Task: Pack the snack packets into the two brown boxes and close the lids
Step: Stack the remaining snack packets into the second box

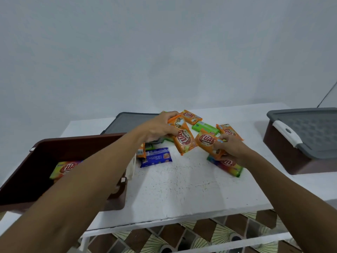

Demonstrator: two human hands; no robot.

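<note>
Left hand (160,128) fingers grasp an orange packet (184,143), right hand (231,150) fingers a second packet (207,142). The open brown box (73,143) lies left of both.

Left hand (160,127) gripping orange packet (184,141), right hand (230,149) another

Left brown box (76,143) open, one rainbow packet (63,168) inside. Loose grey lid (127,123) lying flat just behind it. Right brown box (284,154) closed under fitted grey lid (310,132), white latch (286,132) at its left end. Between boxes, scattered packets: two lifted, first orange packet (184,141) gripped by left hand (160,128), second orange packet (207,145) pinched by right hand (231,148). Lying flat: far orange packet (192,116), right orange packet (230,132), green packet (206,127), blue packet (156,157). Second rainbow packet (229,167) lies partly under right hand.
</note>
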